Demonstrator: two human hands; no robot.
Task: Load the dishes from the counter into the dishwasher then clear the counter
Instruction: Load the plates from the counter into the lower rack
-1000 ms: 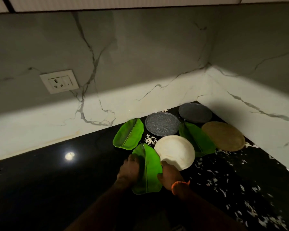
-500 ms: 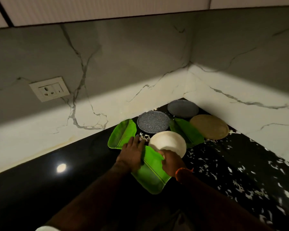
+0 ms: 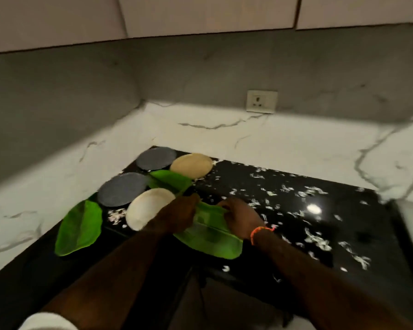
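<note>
Green, glossy and leaf-shaped, the plate (image 3: 210, 236) in the lower centre of the frame is the one in play. The left hand (image 3: 177, 216) curls over its left edge, the right hand (image 3: 241, 220) pinches its far rim between thumb and fingertips, and the near end pokes out over the counter's front edge. Whether it is fully off the black counter (image 3: 296, 210) is hard to call, since the picture is smeared.

Just left of it, and partly hidden behind the left wrist, sits the white plate (image 3: 146, 208). Behind that is a speckled grey plate (image 3: 123, 191), and further back a second grey plate (image 3: 156, 158) touching a tan plate (image 3: 191, 165). Another green leaf plate (image 3: 172, 181) lies between them, and a third (image 3: 78, 229) rests at lower left.

For a clean lift, I'd keep both hands opposite each other on the rim, hold the plate level and bring it straight towards the body so it doesn't clip the white plate. White scraps (image 3: 317, 239) litter the right half of the counter, so best not to drag it through them.

No brand, label or lettering is readable anywhere; the wall socket (image 3: 262, 101) at upper right shows no legible marking.
</note>
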